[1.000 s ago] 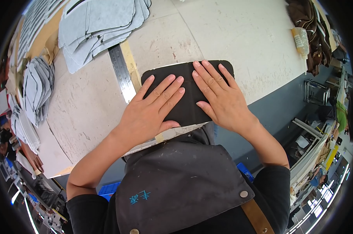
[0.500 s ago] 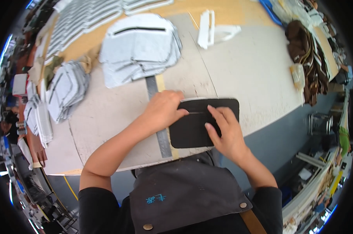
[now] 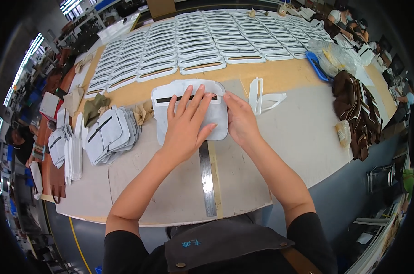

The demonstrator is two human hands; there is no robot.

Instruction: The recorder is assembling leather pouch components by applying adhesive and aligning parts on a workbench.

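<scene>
A stack of whitish-grey rounded panels (image 3: 163,109), each apparently with a dark slot framed in white, lies on the work table ahead of me. My left hand (image 3: 185,123) rests palm down on the top panel, its fingers spread across the slot. At the stack's right edge, my right hand (image 3: 244,121) has its fingers bent against the panel's rim, and part of them is hidden. A steel ruler (image 3: 208,182) lies lengthwise on the table, its far end by the stack's near edge.
Another pile of slotted panels (image 3: 111,132) is on the left, beside white strips (image 3: 73,157). Rows of similar panels (image 3: 200,64) cover the far table. White frame-like strips (image 3: 256,96), brown fabric (image 3: 358,109) and a blue tray (image 3: 317,67) sit to the right.
Both hands have moved forward from the table's near edge to the stack. The black panel they held is no longer seen with its black face up. My view has tilted upward.
</scene>
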